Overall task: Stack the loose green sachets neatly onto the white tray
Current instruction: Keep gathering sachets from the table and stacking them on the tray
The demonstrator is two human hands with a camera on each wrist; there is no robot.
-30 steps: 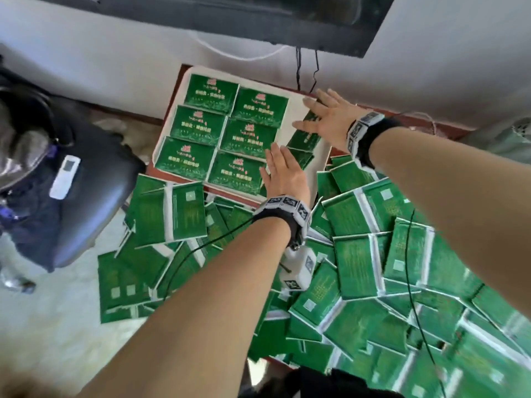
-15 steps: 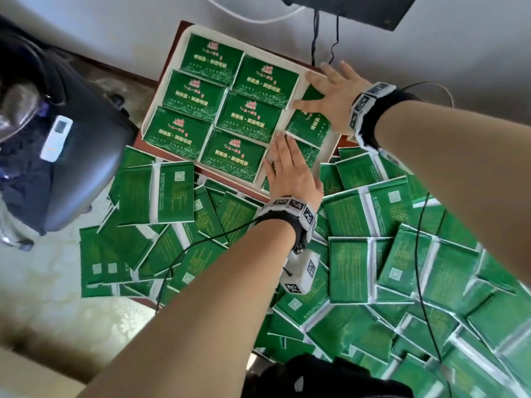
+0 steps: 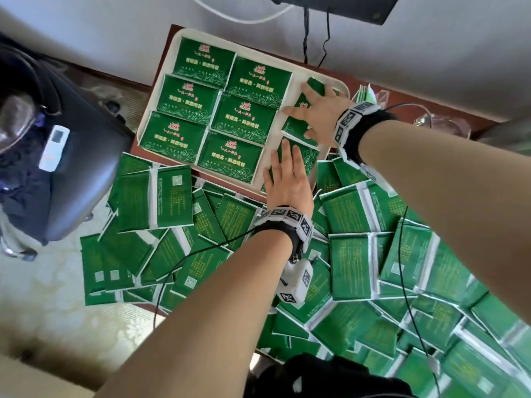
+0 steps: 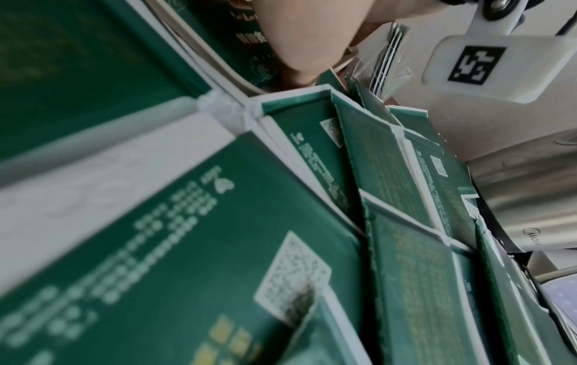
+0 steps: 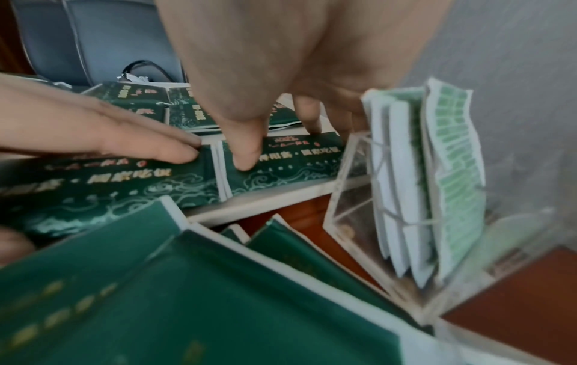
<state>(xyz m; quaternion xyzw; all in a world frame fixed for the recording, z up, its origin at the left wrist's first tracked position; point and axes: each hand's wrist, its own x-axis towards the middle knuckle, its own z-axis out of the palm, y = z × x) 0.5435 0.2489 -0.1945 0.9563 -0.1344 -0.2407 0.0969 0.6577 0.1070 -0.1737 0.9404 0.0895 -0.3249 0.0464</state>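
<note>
The white tray [image 3: 287, 65] holds green sachets [image 3: 244, 116] laid face up in neat columns. My right hand [image 3: 316, 113] lies spread on the middle sachet of the right column, and its fingertips [image 5: 246, 160] press that sachet [image 5: 290, 158] flat. My left hand [image 3: 287, 170] rests with straight fingers on the near-right sachet [image 3: 307, 159]; its fingers [image 5: 140, 140] show beside the right hand. Neither hand grips anything. Loose sachets [image 3: 359, 268] lie back side up in a heap over the table in front of the tray, and fill the left wrist view [image 4: 187, 247].
A black chair [image 3: 80, 182] with a white remote [image 3: 54, 147] stands left of the table. A clear holder [image 5: 406, 172] with paper packets stands right of the tray on the brown tabletop [image 5: 515, 308]. Cables hang behind the tray [image 3: 306, 38]. Several loose sachets overhang the table's left edge.
My right hand has slid toward me from the far-right sachet onto the middle one. My left hand has crept a little further onto the near-right sachet. My head has tilted down.
</note>
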